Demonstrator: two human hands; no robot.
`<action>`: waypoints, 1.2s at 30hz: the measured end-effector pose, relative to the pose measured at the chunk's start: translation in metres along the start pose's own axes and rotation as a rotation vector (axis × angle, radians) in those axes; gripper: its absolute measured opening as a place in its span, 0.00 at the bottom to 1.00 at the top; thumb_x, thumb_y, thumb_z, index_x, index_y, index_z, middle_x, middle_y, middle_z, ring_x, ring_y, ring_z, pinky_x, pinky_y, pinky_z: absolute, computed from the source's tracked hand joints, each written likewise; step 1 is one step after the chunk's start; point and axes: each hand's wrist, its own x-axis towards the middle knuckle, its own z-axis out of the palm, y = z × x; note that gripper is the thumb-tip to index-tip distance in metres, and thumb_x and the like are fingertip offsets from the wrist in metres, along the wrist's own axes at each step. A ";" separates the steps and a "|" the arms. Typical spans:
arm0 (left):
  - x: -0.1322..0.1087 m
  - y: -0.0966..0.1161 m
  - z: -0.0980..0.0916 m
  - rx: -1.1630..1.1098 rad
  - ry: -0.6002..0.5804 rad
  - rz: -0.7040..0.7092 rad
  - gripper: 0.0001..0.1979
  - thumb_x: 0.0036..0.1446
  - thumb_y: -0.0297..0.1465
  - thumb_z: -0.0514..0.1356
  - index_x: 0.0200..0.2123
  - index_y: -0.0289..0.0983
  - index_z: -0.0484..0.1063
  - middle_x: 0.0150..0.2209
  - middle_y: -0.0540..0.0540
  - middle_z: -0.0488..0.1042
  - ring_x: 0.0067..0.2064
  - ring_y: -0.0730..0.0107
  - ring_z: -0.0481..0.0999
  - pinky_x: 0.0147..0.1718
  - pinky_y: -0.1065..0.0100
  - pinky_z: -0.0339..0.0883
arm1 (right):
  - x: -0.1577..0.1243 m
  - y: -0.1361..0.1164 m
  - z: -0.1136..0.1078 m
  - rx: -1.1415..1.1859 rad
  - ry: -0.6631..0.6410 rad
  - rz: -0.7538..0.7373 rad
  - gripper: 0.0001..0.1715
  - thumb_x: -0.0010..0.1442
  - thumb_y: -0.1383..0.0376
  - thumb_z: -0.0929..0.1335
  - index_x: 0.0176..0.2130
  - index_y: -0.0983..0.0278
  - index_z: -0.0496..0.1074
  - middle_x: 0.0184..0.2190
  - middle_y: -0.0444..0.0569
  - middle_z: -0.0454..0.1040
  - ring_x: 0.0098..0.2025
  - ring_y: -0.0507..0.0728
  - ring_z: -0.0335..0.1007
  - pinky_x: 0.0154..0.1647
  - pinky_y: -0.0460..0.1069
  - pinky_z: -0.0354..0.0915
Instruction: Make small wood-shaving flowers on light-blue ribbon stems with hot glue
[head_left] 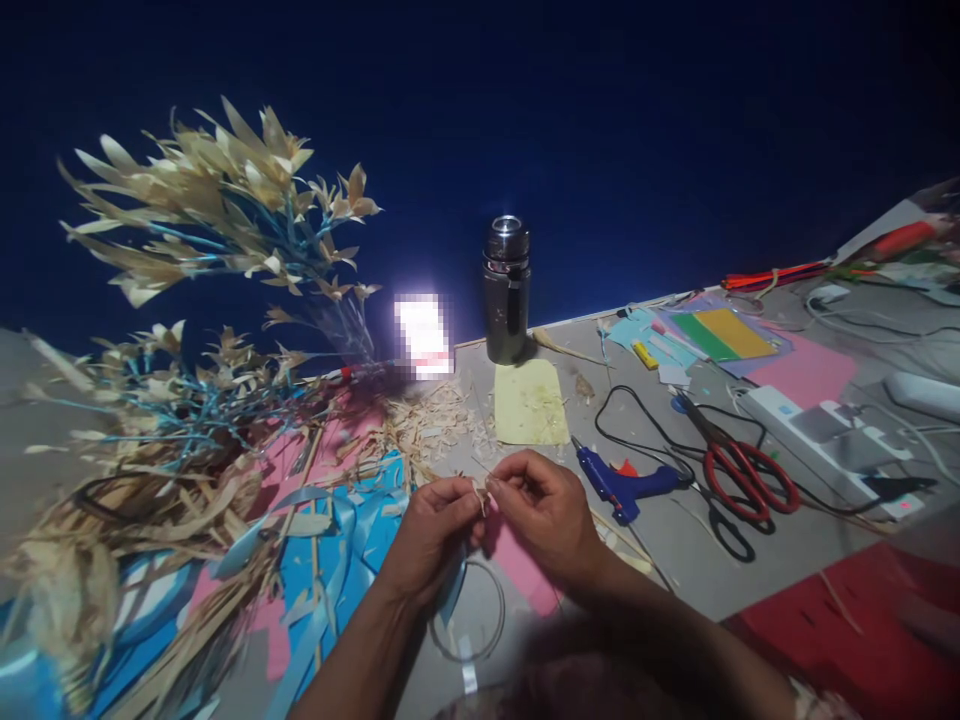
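My left hand and my right hand meet in front of me, fingertips pinched together. Between them is a small pale husk-like piece, mostly hidden by the fingers. A thin wire-like stem sticks up beside my right fingers. Under my left hand hangs a strip of blue ribbon. Below both hands, a coil of thin wire lies on the table near a pink sheet.
Dried-husk flowers on blue stems stand left, above loose husks and blue ribbon. A dark flask stands behind a yellow sheet. Rightward lie a blue glue gun, red-handled scissors and a power strip.
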 end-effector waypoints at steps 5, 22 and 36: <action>0.000 0.001 0.005 -0.112 -0.055 -0.062 0.16 0.45 0.37 0.77 0.26 0.32 0.76 0.19 0.49 0.72 0.21 0.76 0.68 0.23 0.73 0.62 | 0.001 0.006 0.000 0.010 0.015 -0.003 0.04 0.59 0.65 0.71 0.34 0.63 0.77 0.22 0.41 0.72 0.23 0.50 0.66 0.26 0.44 0.62; 0.003 0.007 0.001 -0.365 0.016 0.074 0.11 0.48 0.29 0.75 0.29 0.32 0.77 0.30 0.49 0.71 0.28 0.77 0.69 0.30 0.74 0.69 | -0.003 0.002 0.009 -0.065 -0.142 0.070 0.09 0.57 0.65 0.69 0.27 0.65 0.76 0.18 0.42 0.72 0.19 0.49 0.59 0.22 0.44 0.55; 0.003 0.008 0.003 -0.363 0.012 0.066 0.12 0.47 0.30 0.76 0.29 0.32 0.76 0.30 0.50 0.71 0.27 0.79 0.69 0.29 0.74 0.68 | -0.003 0.004 0.010 -0.088 -0.132 0.084 0.07 0.56 0.68 0.68 0.28 0.65 0.77 0.19 0.41 0.72 0.20 0.49 0.59 0.22 0.43 0.55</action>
